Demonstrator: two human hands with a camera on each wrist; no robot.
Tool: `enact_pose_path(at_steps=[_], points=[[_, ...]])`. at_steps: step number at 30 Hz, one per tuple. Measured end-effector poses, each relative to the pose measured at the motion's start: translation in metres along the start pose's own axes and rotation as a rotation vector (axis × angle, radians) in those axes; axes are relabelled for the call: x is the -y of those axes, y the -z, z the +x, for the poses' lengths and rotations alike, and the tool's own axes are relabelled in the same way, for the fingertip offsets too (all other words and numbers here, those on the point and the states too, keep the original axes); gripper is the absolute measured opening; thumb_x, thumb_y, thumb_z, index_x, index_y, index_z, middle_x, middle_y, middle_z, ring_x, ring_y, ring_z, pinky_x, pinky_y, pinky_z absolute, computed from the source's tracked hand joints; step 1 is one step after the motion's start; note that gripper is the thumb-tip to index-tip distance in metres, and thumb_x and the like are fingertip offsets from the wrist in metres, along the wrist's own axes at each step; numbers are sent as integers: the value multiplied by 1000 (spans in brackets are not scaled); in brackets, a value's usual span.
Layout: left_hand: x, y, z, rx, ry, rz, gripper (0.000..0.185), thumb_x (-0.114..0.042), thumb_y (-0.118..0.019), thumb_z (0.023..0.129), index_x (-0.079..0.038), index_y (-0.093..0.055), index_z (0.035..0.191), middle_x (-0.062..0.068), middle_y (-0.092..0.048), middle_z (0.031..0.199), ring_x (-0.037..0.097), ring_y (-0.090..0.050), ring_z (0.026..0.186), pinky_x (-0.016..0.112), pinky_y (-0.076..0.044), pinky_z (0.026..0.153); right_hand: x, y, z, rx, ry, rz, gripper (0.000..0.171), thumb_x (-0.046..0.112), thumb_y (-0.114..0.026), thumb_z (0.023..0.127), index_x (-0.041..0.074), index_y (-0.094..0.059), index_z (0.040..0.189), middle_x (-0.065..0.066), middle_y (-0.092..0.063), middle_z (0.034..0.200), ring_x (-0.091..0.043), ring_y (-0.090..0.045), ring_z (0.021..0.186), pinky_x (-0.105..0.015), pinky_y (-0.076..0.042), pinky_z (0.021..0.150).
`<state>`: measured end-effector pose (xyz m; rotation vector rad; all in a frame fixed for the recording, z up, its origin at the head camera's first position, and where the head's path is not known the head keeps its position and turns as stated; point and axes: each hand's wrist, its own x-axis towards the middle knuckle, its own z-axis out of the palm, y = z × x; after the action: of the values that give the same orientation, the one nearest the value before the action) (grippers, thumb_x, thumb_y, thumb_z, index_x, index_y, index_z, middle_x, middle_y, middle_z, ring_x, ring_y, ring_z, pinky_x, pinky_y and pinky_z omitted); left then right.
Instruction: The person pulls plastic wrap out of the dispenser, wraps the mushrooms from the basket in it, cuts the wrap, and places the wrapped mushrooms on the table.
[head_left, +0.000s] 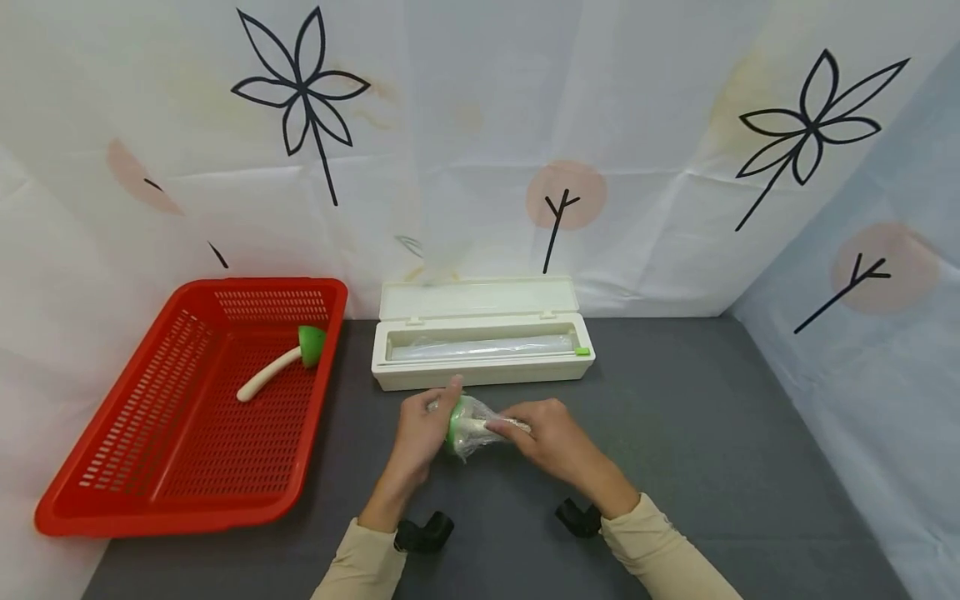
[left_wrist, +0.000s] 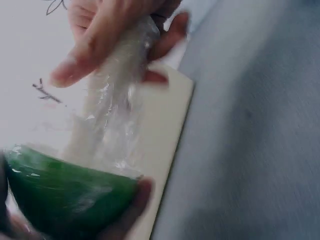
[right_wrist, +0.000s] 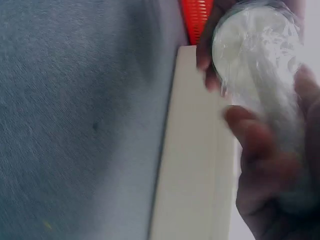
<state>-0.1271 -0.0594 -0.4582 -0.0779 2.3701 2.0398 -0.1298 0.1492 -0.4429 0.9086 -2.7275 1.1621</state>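
A toy mushroom (head_left: 471, 426) with a green cap and a white stem is wrapped in clear plastic film, held in front of the body between both hands. My left hand (head_left: 420, 429) grips the green cap (left_wrist: 75, 195), thumb on one side and fingers on the other. My right hand (head_left: 558, 442) holds the film-covered stem (right_wrist: 272, 90) toward its end, thumb and fingers around it. The film (left_wrist: 117, 120) looks crumpled along the stem. The fingers of the right hand are blurred in both wrist views.
Beyond the hands stands a white cling film dispenser (head_left: 480, 377), lid raised, a film roll (head_left: 487, 347) inside. To the left is a red plastic basket (head_left: 318, 433) containing another green-capped mushroom (head_left: 272, 372). A printed white cloth (head_left: 465, 167) hangs behind the dark grey table (head_left: 712, 467).
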Motion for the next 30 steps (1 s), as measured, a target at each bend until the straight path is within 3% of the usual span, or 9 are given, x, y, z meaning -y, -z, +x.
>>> enact_pose_path(at_steps=[4, 6, 9, 12, 15, 18, 22, 25, 30], points=[[4, -2, -2, 55, -203, 126, 55, -34, -76, 94, -5, -59, 138, 14, -58, 129, 25, -60, 105, 42, -52, 82, 0, 3, 2, 32, -252, 316, 50, 34, -52, 108, 1, -74, 77, -14, -66, 61, -8, -50, 37, -29, -44, 38], [5, -4, -3, 30, -269, 183, 57, -31, -78, 92, -3, -58, 138, 18, -57, 124, 28, -61, 96, 42, -55, 73, 2, 5, 3, 47, -338, 403, 57, 37, -47, 109, -1, -69, 73, -17, -66, 61, -10, -49, 36, -30, -43, 36], [6, -6, -4, -87, -255, 280, 48, -37, -73, 95, -2, -64, 127, 15, -61, 112, 26, -60, 90, 39, -52, 70, 7, 4, 4, 62, -218, 264, 47, 34, -50, 109, 3, -71, 81, -6, -65, 65, -8, -55, 48, -30, -49, 49], [5, -6, -4, -154, -241, 317, 46, -39, -69, 97, -3, -65, 125, 15, -62, 113, 28, -60, 91, 43, -50, 72, 13, 1, 5, -13, -56, 58, 32, 26, -56, 106, 10, -73, 84, 8, -55, 62, -3, -53, 53, -27, -48, 57], [5, -6, -4, -157, -306, 335, 47, -39, -66, 99, -4, -63, 130, 16, -60, 120, 28, -60, 93, 45, -50, 74, 15, -2, 5, -93, -48, 52, 29, 22, -58, 105, 13, -72, 81, 13, -51, 58, -2, -46, 48, -27, -45, 52], [4, -7, -3, -180, -375, 373, 40, -35, -63, 102, -3, -65, 127, 16, -63, 118, 29, -63, 90, 46, -52, 71, 16, -3, 4, -77, -27, 40, 22, 24, -60, 104, 12, -73, 90, 10, -60, 69, -2, -53, 56, -27, -48, 56], [4, -6, -3, -214, -348, 413, 36, -32, -57, 105, -2, -70, 119, 15, -68, 107, 32, -66, 90, 52, -51, 72, 21, -2, 1, -11, 113, -64, 20, 24, -68, 99, 8, -72, 110, 2, -68, 91, -6, -61, 76, -26, -52, 66], [4, -1, -3, -126, -341, 372, 39, -35, -56, 105, -5, -67, 127, 13, -66, 115, 30, -64, 97, 51, -50, 80, 22, 1, 2, 0, 105, -3, 17, 20, -68, 99, 6, -73, 105, -2, -68, 84, -5, -61, 67, -24, -52, 60], [6, 6, -3, -13, -471, 266, 48, -31, -66, 99, -14, -56, 143, 10, -59, 130, 24, -59, 102, 46, -51, 82, 17, 10, 4, 74, -156, 374, 32, 24, -57, 106, 3, -70, 86, -13, -59, 62, -10, -50, 41, -30, -45, 39]])
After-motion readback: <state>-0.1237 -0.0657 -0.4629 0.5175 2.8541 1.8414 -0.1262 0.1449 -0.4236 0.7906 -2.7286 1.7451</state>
